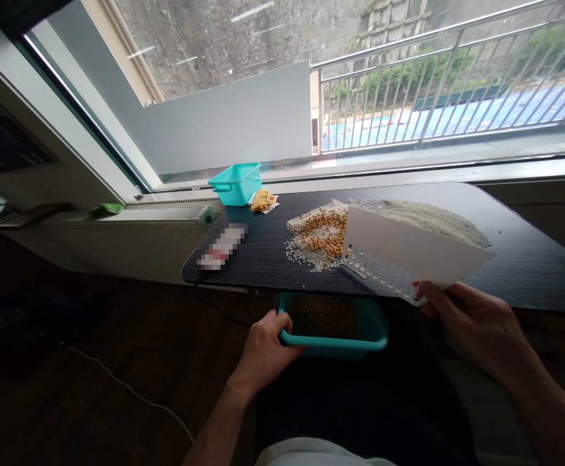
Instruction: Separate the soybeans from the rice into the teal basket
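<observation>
My left hand (265, 349) grips the left rim of a teal plastic bin (335, 342), held just below the table's front edge. Brown-yellow beans (325, 316) cover the bin's floor. In my right hand (476, 323) is a white flat sheet (408, 243) with a row of slots along its lower edge, tilted over the table. Left of the sheet, golden soybeans (328, 243) lie mixed with white rice grains (321, 260). Behind it spreads a larger heap of white rice (432, 217), which the sheet partly hides.
The dark table (267, 252) stands against a window. A second teal bin (237, 184) and a crumpled yellow-brown item on white paper (264, 200) sit at its back left. A blurred-out flat object (224, 247) lies near the left edge. A white cable (131, 391) crosses the floor.
</observation>
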Motion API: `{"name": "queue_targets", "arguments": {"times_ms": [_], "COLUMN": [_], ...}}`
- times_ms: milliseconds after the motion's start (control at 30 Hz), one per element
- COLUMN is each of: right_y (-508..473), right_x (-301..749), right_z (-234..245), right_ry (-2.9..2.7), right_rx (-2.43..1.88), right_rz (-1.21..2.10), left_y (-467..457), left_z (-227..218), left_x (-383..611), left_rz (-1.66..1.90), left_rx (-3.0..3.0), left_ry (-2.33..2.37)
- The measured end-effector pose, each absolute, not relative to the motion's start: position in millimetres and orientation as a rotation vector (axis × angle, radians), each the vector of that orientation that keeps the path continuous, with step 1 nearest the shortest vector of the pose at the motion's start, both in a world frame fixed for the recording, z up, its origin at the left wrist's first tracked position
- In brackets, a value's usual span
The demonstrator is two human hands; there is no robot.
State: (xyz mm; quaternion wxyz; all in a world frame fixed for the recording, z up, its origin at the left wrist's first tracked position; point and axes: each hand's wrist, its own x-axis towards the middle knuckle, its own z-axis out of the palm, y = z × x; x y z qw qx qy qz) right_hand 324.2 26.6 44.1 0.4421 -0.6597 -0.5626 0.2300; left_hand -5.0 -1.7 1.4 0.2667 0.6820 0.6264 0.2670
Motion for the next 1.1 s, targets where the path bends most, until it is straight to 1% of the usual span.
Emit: {"name": "queue_targets", "arguments": {"times_ms": [200, 667, 833, 1100], "right_y": [48, 58, 46, 28], "right_x": [308, 300, 301, 316], "right_z": [51, 53, 58, 53], "right_ry": [-1.433, -1.492, -1.543, -1.541], "right_rx": [-1.570, -1.545, -1.499, -1.549], "right_rz": [0.616, 0.635, 0.679, 0.631], "left_y": [2, 0, 0, 0], "left_z": [-5, -4, -7, -6], "left_x": [-2, -4, -6, -7], "left_rz": [0.706, 0.685, 0.683, 0.689], "left_rx": [1.873, 1.857, 1.883, 1.899], "left_ry": [1.710, 1.728, 1.725, 1.717]}}
